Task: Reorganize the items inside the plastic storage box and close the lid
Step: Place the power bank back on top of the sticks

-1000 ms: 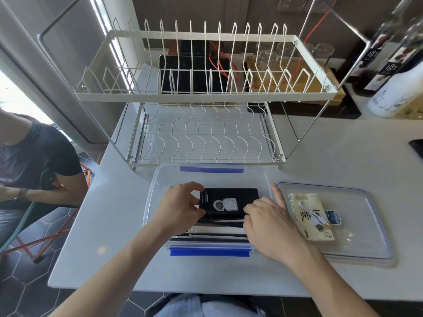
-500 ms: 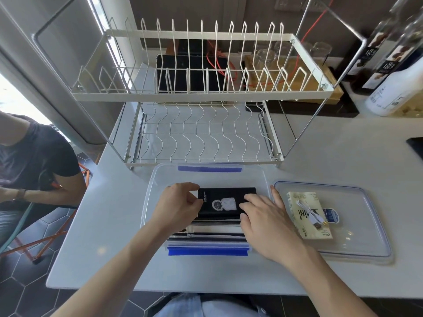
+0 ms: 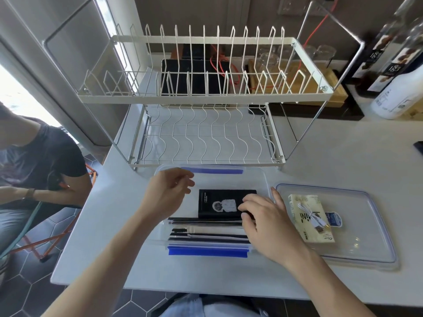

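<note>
On the desk point(image 3: 332, 156) our clear storage box point(image 3: 258, 179) sits open, lid point(image 3: 366, 236) lying just right of it. Our right hand point(image 3: 265, 223) fingers press the black box point(image 3: 219, 202) inside; left hand point(image 3: 164, 195) hovers loosely open, holding nothing.

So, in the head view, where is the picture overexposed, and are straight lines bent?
Head view: the window at far left is blown out white; the dish rack rails and table edge bow from wide-angle distortion; the clear lid shows small glare spots.
</note>
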